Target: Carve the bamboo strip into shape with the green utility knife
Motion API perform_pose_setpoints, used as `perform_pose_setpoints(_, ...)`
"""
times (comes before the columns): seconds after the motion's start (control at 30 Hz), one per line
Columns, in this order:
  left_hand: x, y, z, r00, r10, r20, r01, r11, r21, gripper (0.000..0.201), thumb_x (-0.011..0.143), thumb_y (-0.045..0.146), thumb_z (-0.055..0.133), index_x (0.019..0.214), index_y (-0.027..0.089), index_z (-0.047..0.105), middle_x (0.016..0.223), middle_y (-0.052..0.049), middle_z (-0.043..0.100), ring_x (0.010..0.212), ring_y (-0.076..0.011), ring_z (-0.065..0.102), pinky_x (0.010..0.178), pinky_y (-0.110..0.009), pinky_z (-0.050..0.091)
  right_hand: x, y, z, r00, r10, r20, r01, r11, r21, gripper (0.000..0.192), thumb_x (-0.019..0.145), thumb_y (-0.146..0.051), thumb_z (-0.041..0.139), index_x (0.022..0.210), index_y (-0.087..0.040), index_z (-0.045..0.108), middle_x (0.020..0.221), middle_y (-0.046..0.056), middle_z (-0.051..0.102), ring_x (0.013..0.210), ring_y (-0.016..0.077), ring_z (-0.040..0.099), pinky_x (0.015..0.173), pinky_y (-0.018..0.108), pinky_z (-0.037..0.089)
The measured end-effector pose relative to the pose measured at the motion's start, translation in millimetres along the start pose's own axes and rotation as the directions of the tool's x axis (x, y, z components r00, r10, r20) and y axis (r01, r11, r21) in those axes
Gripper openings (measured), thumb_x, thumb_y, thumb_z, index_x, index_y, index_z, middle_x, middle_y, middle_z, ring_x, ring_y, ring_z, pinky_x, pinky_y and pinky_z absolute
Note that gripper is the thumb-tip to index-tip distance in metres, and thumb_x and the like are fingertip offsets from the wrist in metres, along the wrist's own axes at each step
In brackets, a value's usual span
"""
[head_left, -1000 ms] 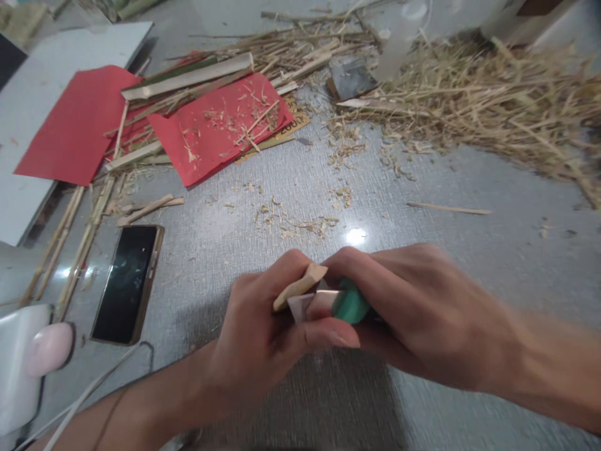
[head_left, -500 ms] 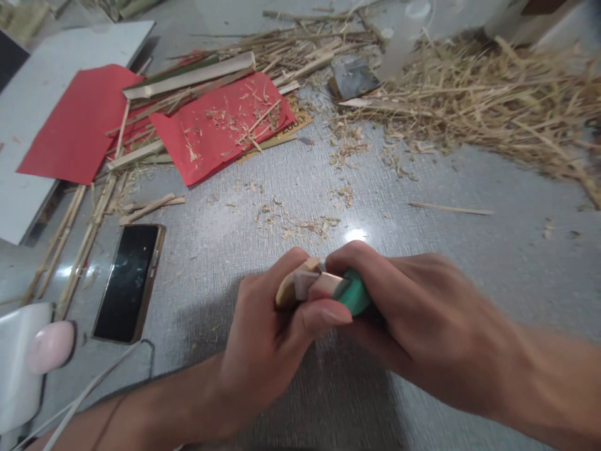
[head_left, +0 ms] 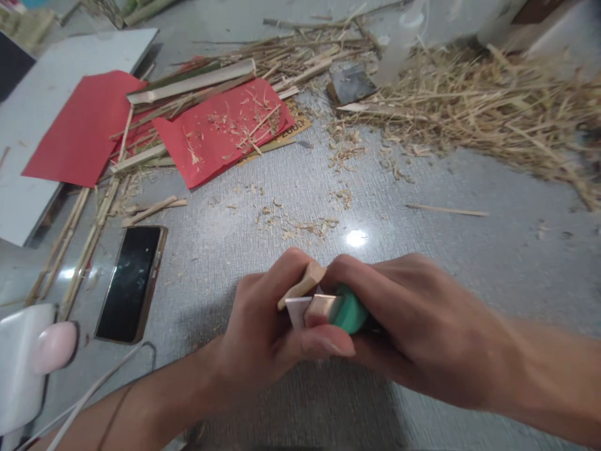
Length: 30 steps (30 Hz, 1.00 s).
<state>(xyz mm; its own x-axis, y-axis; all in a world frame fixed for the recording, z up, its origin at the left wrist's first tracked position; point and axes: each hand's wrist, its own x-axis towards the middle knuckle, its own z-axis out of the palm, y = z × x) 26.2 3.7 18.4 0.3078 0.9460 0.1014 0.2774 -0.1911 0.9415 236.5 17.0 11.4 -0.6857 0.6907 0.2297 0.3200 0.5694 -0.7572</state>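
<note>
My left hand [head_left: 267,326] is closed around a small pale piece of wood or bamboo [head_left: 304,283], whose upper end shows above my fingers. My right hand [head_left: 404,319] grips a green-handled utility knife [head_left: 350,310]. The knife's metal blade [head_left: 299,308] points left and lies against or just in front of the pale piece. My left thumb is stretched out below the blade, its tip close to the green handle. Most of the wooden piece and the rear of the handle are hidden in my hands.
Shavings [head_left: 305,222] lie beyond my hands. A phone [head_left: 131,285], a white case [head_left: 23,369] and a cable [head_left: 89,388] are at left. Red paper [head_left: 220,131], bamboo strips [head_left: 197,81] and a white board [head_left: 28,213] lie behind; a straw heap [head_left: 493,113] is back right.
The knife blade has moved down and slightly left, coming away from the pale piece's top. More of that piece shows now. My left thumb has moved lower with the blade.
</note>
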Motion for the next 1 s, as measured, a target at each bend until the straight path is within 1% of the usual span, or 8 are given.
perform_pose_setpoints(0.1, 0, 0, 2.4, 1.000, 0.013, 0.010, -0.013, 0.999, 0.031, 0.056, 0.099, 0.073, 0.059, 0.074, 0.024, 0.053, 0.062, 0.002, 0.046, 0.055, -0.0137, 0.042, 0.045, -0.030, 0.035, -1, 1, 2, 0.999, 0.040, -0.013, -0.039, 0.999, 0.018, 0.018, 0.112, -0.037, 0.052, 0.108, -0.020, 0.052, 0.076, -0.005, 0.062, 0.054, 0.0102, 0.051, 0.049, 0.029, 0.031)
perform_pose_setpoints(0.2, 0, 1, 5.2, 0.999, 0.011, 0.030, -0.012, 0.999, 0.035, 0.060, 0.102, 0.071, 0.055, 0.066, 0.023, 0.048, 0.061, 0.001, 0.044, 0.055, -0.0141, 0.039, 0.045, -0.031, 0.033, 1, -1, 1, 0.998, 0.064, -0.015, -0.063, 0.998, 0.014, 0.029, 0.114, -0.044, 0.049, 0.107, -0.017, 0.057, 0.077, -0.003, 0.064, 0.054, 0.0102, 0.052, 0.049, 0.030, 0.032)
perform_pose_setpoints(0.37, -1, 1, 8.9, 0.999, -0.040, -0.004, 0.040, 0.999, -0.021, 0.058, 0.102, 0.068, 0.059, 0.066, 0.024, 0.048, 0.060, 0.002, 0.037, 0.054, -0.0143, 0.034, 0.043, -0.031, 0.033, 1, -4, 0, 0.995, 0.099, -0.023, -0.099, 0.994, -0.033, 0.041, 0.115, -0.053, 0.044, 0.108, -0.016, 0.060, 0.080, -0.001, 0.067, 0.057, 0.0115, 0.058, 0.050, 0.030, 0.033)
perform_pose_setpoints(0.47, -3, 1, 9.9, 0.996, -0.086, -0.014, 0.086, 0.995, -0.046, 0.060, 0.101, 0.070, 0.059, 0.065, 0.023, 0.047, 0.060, 0.002, 0.039, 0.055, -0.0140, 0.035, 0.043, -0.030, 0.034, 0, -4, 1, 0.992, 0.127, -0.024, -0.128, 0.991, -0.034, 0.037, 0.115, -0.052, 0.046, 0.109, -0.018, 0.059, 0.082, -0.001, 0.068, 0.060, 0.0118, 0.061, 0.051, 0.029, 0.033)
perform_pose_setpoints(0.6, -5, 4, 13.0, 0.988, -0.155, -0.017, 0.154, 0.986, -0.064, 0.061, 0.100, 0.072, 0.059, 0.066, 0.022, 0.048, 0.063, 0.002, 0.040, 0.057, -0.0134, 0.036, 0.046, -0.029, 0.035, -1, -3, 5, 0.991, 0.120, -0.063, -0.123, 0.991, -0.053, 0.027, 0.114, -0.046, 0.050, 0.104, -0.021, 0.055, 0.078, -0.003, 0.066, 0.055, 0.0100, 0.054, 0.050, 0.028, 0.031)
perform_pose_setpoints(0.77, -6, 5, 17.1, 0.986, -0.139, -0.088, 0.126, 0.983, -0.136, 0.059, 0.103, 0.067, 0.057, 0.067, 0.022, 0.049, 0.065, 0.001, 0.043, 0.057, -0.0132, 0.037, 0.049, -0.030, 0.038, 0, -9, 8, 0.975, 0.195, -0.107, -0.197, 0.980, -0.003, 0.018, 0.111, -0.040, 0.056, 0.105, -0.023, 0.052, 0.067, -0.008, 0.060, 0.050, 0.0094, 0.049, 0.049, 0.026, 0.027)
perform_pose_setpoints(0.9, -3, 7, 12.1, 0.990, -0.144, -0.010, 0.142, 0.986, -0.089, 0.057, 0.101, 0.071, 0.057, 0.069, 0.024, 0.049, 0.061, 0.001, 0.043, 0.054, -0.0146, 0.038, 0.047, -0.031, 0.037, 1, -13, 5, 0.986, 0.159, -0.042, -0.157, 0.987, 0.042, 0.019, 0.111, -0.038, 0.055, 0.102, -0.021, 0.053, 0.072, -0.006, 0.063, 0.051, 0.0091, 0.052, 0.048, 0.026, 0.030)
perform_pose_setpoints(1.0, -1, 7, 8.3, 0.990, -0.135, 0.031, 0.137, 0.986, -0.093, 0.055, 0.100, 0.072, 0.058, 0.075, 0.025, 0.045, 0.060, 0.003, 0.043, 0.053, -0.0143, 0.040, 0.048, -0.031, 0.037, 2, -12, 3, 0.992, 0.128, -0.004, -0.128, 0.991, 0.050, 0.020, 0.111, -0.038, 0.054, 0.103, -0.020, 0.054, 0.078, -0.003, 0.067, 0.053, 0.0099, 0.055, 0.049, 0.027, 0.033)
